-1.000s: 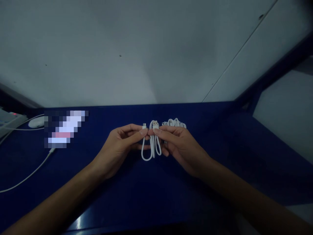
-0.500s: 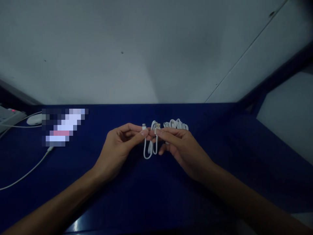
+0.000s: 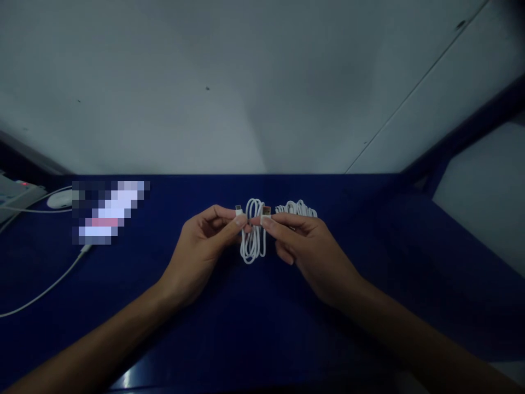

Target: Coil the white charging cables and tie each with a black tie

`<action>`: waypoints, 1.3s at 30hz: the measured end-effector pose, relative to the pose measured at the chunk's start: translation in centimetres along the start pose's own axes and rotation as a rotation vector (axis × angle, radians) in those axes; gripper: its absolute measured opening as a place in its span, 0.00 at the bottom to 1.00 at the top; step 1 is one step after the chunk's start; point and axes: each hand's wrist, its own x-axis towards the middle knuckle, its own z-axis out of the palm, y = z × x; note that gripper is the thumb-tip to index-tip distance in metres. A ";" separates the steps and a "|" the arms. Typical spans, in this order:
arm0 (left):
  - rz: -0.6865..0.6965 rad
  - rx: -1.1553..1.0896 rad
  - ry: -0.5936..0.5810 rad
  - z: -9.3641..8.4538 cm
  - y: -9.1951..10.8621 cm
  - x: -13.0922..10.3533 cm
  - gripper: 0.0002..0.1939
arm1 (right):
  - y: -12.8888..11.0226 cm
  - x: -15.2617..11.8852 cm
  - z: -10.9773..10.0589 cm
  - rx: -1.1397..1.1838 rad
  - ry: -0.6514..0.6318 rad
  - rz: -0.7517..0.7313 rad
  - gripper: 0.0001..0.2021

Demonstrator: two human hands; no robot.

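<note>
A coiled white cable [image 3: 253, 246] hangs between my two hands above the blue table. My left hand [image 3: 205, 241] pinches its small connector [image 3: 239, 209] between thumb and forefinger, metal tip up. Its larger USB plug [image 3: 266, 210] is pinched by my right hand [image 3: 315, 246], also with the metal end upward. The fingertips of both hands are close together in front of the coil. Behind my right hand lie more coiled white cables [image 3: 297, 208], partly hidden by the fingers.
The blue table [image 3: 229, 328] meets a pale wall [image 3: 184, 109]. At the left lie a blurred-out bright phone-like object [image 3: 115, 210] with a white cord [image 3: 53, 284], a white rounded item [image 3: 59, 199] and a power strip [image 3: 24, 196].
The loops of the held cable have spread out and show more fully between my hands. My right hand's lower fingers have shifted slightly right. Both hands keep their pinches.
</note>
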 end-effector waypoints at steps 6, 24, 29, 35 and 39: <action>0.011 0.059 -0.009 0.1 -0.1 -0.2 0.06 | 0.0 0.3 -0.1 0.073 -0.051 -0.052 0.10; -0.062 -0.008 -0.012 -0.2 0.2 0.0 0.02 | -0.6 -0.3 0.4 -0.041 -0.040 -0.183 0.07; -0.092 0.004 -0.024 -0.2 0.1 0.0 0.04 | -0.4 -0.4 0.3 -0.080 -0.041 -0.168 0.07; -0.101 -0.004 -0.063 -0.4 -0.2 -0.1 0.06 | -0.4 -0.3 0.3 -0.077 -0.013 -0.116 0.08; -0.105 0.010 -0.059 -0.1 -0.1 -0.2 0.04 | -0.2 -0.1 -0.1 -0.046 -0.032 -0.054 0.10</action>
